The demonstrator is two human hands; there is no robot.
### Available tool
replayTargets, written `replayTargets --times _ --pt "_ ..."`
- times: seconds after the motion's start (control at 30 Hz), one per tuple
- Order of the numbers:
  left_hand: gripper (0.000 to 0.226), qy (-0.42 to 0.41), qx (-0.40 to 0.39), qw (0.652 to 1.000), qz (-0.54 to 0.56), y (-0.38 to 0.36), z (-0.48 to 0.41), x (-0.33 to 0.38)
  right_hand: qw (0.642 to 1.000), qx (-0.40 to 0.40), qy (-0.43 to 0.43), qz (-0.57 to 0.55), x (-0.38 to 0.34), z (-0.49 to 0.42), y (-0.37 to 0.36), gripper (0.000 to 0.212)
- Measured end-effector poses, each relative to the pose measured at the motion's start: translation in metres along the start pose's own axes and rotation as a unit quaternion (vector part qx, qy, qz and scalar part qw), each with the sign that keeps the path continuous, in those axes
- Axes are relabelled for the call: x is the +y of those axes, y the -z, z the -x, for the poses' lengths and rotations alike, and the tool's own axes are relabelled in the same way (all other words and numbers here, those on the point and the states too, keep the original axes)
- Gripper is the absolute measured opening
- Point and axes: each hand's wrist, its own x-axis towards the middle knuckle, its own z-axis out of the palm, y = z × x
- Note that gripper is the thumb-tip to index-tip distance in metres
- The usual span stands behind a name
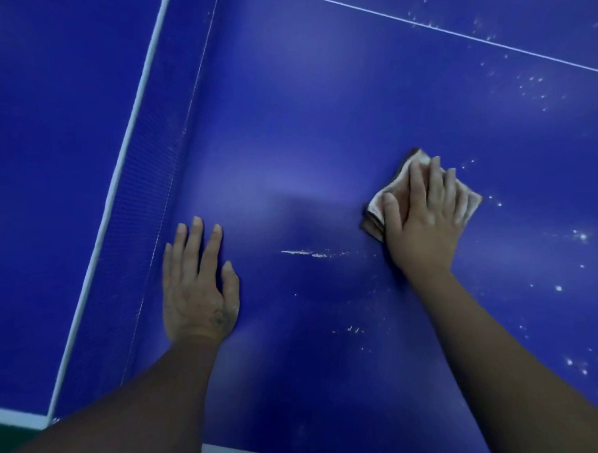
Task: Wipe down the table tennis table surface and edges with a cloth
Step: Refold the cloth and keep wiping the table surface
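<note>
The right hand (425,211) presses flat on the folded cloth (377,212), fingers straight. Dust specks (581,237) lie to its right (the left hand (199,287) rests open, far off).

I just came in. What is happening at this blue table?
A person is wiping a blue table tennis table with a cloth. The right hand presses the folded, brownish cloth flat on the surface. The left hand rests flat on the table, beside the net. A white streak lies between the two hands, and white specks dot the surface to the right of the cloth, so that part looks not yet wiped.
</note>
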Motion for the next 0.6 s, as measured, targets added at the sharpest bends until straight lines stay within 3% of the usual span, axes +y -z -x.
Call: replayTargets --times 0.1,0.17,0.23,0.37,0.6 --pt "0.060 -0.003 0.005 1.000 0.000 -0.001 0.000 -0.001 0.996 0.005 -0.084 0.015 -0.025 -0.003 -0.005 0.067" --pt "0.060 -0.003 0.005 1.000 0.000 -0.002 0.000 -0.001 0.996 0.001 -0.091 0.014 -0.054 -0.009 -0.009 0.069" --pt "0.060 -0.001 0.004 1.000 0.002 -0.002 0.000 -0.001 0.999 -0.011 -0.031 0.007 -0.086 -0.006 -0.014 0.069" --pt "0.060 -0.002 0.011 1.000 0.003 -0.001 0.000 0.000 0.982 -0.019 0.174 -0.065 -0.130 0.042 -0.025 0.066" --pt "0.058 -0.008 0.010 1.000 -0.002 -0.001 0.001 -0.001 0.935 -0.070 0.336 -0.093 -0.069 0.087 -0.013 0.068"
